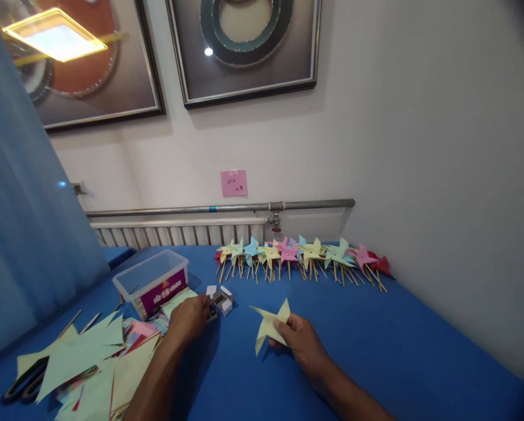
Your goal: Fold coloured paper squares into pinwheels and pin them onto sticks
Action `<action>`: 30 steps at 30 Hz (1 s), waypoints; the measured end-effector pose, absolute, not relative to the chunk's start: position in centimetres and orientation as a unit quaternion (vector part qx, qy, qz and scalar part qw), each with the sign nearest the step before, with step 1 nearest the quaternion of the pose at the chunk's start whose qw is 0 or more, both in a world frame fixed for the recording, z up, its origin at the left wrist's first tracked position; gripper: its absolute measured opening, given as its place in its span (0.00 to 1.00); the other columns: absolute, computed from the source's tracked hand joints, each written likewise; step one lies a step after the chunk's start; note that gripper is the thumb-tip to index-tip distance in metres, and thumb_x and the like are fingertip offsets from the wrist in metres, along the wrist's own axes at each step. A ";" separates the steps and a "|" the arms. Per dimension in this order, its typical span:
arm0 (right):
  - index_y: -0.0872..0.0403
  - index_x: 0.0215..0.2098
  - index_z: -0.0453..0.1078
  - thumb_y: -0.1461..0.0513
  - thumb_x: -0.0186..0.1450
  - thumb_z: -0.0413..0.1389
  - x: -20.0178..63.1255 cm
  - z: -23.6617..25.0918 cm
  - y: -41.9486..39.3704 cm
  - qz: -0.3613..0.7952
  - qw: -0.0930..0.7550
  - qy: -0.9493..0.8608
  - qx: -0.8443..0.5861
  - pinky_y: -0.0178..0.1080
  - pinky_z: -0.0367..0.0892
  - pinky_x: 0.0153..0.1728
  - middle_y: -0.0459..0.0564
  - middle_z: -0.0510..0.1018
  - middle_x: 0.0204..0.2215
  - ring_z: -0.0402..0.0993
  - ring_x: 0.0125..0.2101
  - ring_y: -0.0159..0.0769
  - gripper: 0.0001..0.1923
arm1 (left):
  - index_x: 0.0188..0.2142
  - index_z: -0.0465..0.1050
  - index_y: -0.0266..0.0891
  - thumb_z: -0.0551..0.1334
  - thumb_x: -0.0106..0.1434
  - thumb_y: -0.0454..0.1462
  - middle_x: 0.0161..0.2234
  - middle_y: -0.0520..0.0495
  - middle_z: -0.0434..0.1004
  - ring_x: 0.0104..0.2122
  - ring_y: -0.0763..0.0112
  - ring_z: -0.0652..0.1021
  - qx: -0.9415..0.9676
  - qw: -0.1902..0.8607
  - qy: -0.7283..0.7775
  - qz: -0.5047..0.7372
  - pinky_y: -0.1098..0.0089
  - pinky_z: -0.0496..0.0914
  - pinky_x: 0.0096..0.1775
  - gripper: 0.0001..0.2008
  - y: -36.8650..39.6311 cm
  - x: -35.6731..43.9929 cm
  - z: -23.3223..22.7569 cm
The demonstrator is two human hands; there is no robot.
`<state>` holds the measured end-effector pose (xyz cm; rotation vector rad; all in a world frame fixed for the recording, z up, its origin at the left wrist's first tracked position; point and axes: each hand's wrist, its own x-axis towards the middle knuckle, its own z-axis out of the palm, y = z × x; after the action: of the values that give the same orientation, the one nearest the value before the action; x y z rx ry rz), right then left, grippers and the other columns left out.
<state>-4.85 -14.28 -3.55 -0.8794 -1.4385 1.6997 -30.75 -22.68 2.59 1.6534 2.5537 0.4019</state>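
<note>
My right hand (300,339) pinches a folded pale-yellow paper pinwheel (270,325) just above the blue table (375,345). My left hand (187,320) reaches toward a small white box (222,302) in front of it, fingertips at its near edge; whether they grip anything is hidden. Along the far edge lies a row of finished paper pinwheels on wooden sticks (301,257), in yellow, pink, blue, green and red.
A clear plastic tub (151,282) with a purple label stands left of the small box. Cut coloured paper sheets (90,362) are heaped at the front left, with black scissors (23,381) partly under them. A radiator and metal pipe (218,208) run along the wall.
</note>
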 end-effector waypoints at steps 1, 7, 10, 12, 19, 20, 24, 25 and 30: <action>0.56 0.37 0.76 0.45 0.55 0.66 -4.8 -3.4 -14.3 0.662 0.366 -0.558 -0.341 0.38 0.72 0.31 0.52 0.84 0.33 0.79 0.28 0.39 0.25 | 0.32 0.74 0.41 0.56 0.66 0.34 0.32 0.45 0.81 0.35 0.62 0.78 0.536 0.048 0.826 0.168 0.69 0.61 0.35 0.09 -22.7 -31.0 2.6; 0.56 0.35 0.75 0.43 0.54 0.66 -5.1 -3.3 -14.4 0.659 0.377 -0.555 -0.341 0.39 0.72 0.31 0.53 0.85 0.34 0.79 0.28 0.39 0.25 | 0.30 0.71 0.39 0.61 0.61 0.43 0.24 0.52 0.71 0.27 0.70 0.71 0.530 0.237 0.657 0.481 0.72 0.64 0.32 0.10 -22.3 -28.9 2.9; 0.55 0.35 0.75 0.44 0.54 0.65 -5.3 -3.6 -14.3 0.654 0.386 -0.547 -0.353 0.39 0.72 0.31 0.53 0.85 0.34 0.80 0.29 0.41 0.24 | 0.27 0.72 0.39 0.64 0.58 0.41 0.31 0.48 0.75 0.33 0.67 0.74 0.575 0.254 0.563 0.537 0.70 0.68 0.38 0.08 -22.2 -24.7 2.7; 0.54 0.34 0.75 0.45 0.54 0.66 -5.4 -3.8 -14.2 0.650 0.400 -0.542 -0.352 0.40 0.73 0.32 0.52 0.85 0.32 0.80 0.30 0.42 0.22 | 0.26 0.74 0.40 0.63 0.58 0.38 0.38 0.44 0.78 0.40 0.63 0.77 0.600 0.243 0.545 0.533 0.66 0.70 0.44 0.06 -22.1 -21.6 2.1; 0.53 0.34 0.77 0.48 0.55 0.66 -5.5 -4.0 -14.1 0.657 0.446 -0.506 -0.338 0.42 0.75 0.37 0.51 0.85 0.32 0.81 0.33 0.45 0.18 | 0.29 0.77 0.41 0.60 0.62 0.35 0.64 0.41 0.69 0.64 0.51 0.68 0.564 0.134 0.606 0.544 0.48 0.59 0.64 0.08 -22.2 -17.5 -0.5; 0.53 0.35 0.77 0.49 0.56 0.65 -5.4 -4.1 -14.1 0.662 0.446 -0.498 -0.341 0.42 0.76 0.37 0.52 0.85 0.33 0.81 0.33 0.45 0.17 | 0.29 0.77 0.42 0.60 0.62 0.35 0.65 0.41 0.68 0.65 0.50 0.67 0.556 0.128 0.608 0.552 0.47 0.58 0.65 0.08 -22.1 -17.5 -0.6; 0.52 0.37 0.78 0.48 0.56 0.66 -5.4 -4.1 -14.2 0.662 0.445 -0.490 -0.352 0.43 0.76 0.37 0.52 0.85 0.34 0.81 0.33 0.46 0.18 | 0.27 0.77 0.41 0.61 0.60 0.35 0.63 0.39 0.70 0.63 0.48 0.70 0.526 0.175 0.605 0.572 0.46 0.59 0.64 0.07 -21.9 -17.7 -0.5; 0.52 0.36 0.78 0.48 0.56 0.66 -5.4 -4.1 -14.2 0.658 0.444 -0.497 -0.351 0.43 0.76 0.37 0.52 0.85 0.34 0.81 0.33 0.46 0.19 | 0.26 0.77 0.41 0.61 0.60 0.35 0.62 0.39 0.71 0.62 0.48 0.70 0.519 0.187 0.604 0.575 0.46 0.59 0.64 0.07 -21.8 -17.7 -0.4; 0.53 0.39 0.79 0.46 0.58 0.64 -5.7 -3.9 -14.6 0.646 0.436 -0.531 -0.333 0.42 0.75 0.37 0.52 0.85 0.34 0.81 0.32 0.45 0.21 | 0.26 0.78 0.40 0.62 0.58 0.36 0.62 0.37 0.70 0.63 0.47 0.70 0.495 0.206 0.598 0.595 0.46 0.58 0.65 0.07 -21.5 -17.5 -0.6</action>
<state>-5.66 -14.57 -3.92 -0.8282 -1.3217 1.6064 -17.51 -21.53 -0.58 1.3789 1.6673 1.6582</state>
